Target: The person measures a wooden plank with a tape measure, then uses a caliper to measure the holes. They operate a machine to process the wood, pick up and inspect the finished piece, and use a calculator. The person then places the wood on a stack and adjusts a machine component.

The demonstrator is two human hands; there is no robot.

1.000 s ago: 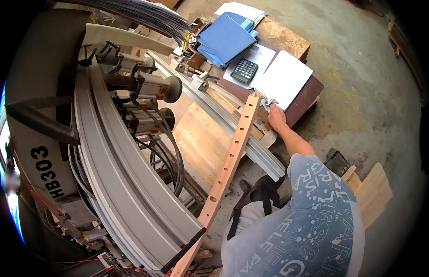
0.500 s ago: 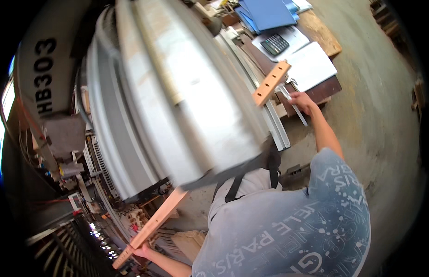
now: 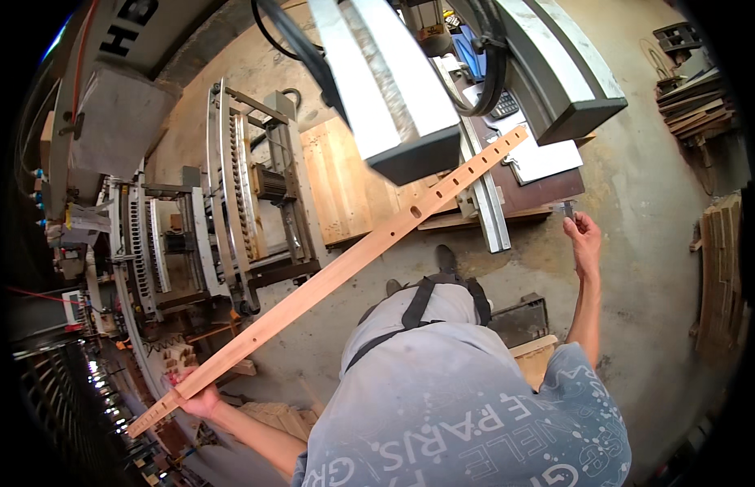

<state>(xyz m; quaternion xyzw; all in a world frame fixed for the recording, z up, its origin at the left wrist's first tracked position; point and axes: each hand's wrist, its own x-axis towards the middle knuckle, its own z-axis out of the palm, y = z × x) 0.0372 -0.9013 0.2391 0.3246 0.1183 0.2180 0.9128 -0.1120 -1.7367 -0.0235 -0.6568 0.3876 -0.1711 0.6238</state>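
Observation:
A long pale-reddish wooden rail with a row of holes runs diagonally across the view. My left hand grips it near its lower-left end. At the right, my right hand holds a metal caliper upright in closed fingers, apart from the rail. The rail's far end lies over a dark brown bench top, beside an open white notebook. A calculator and blue folders show partly behind the machine's arms.
Aluminium beams with black end caps and hoses hang overhead. A pale wooden panel lies beyond the rail. Machine frames fill the left. Stacked boards stand at the right. A box is on the floor beside me.
The view has shifted and the rail now slants farther across it. My right hand has drawn away from the notebook toward me, carrying the caliper. My left hand has come into view on the rail.

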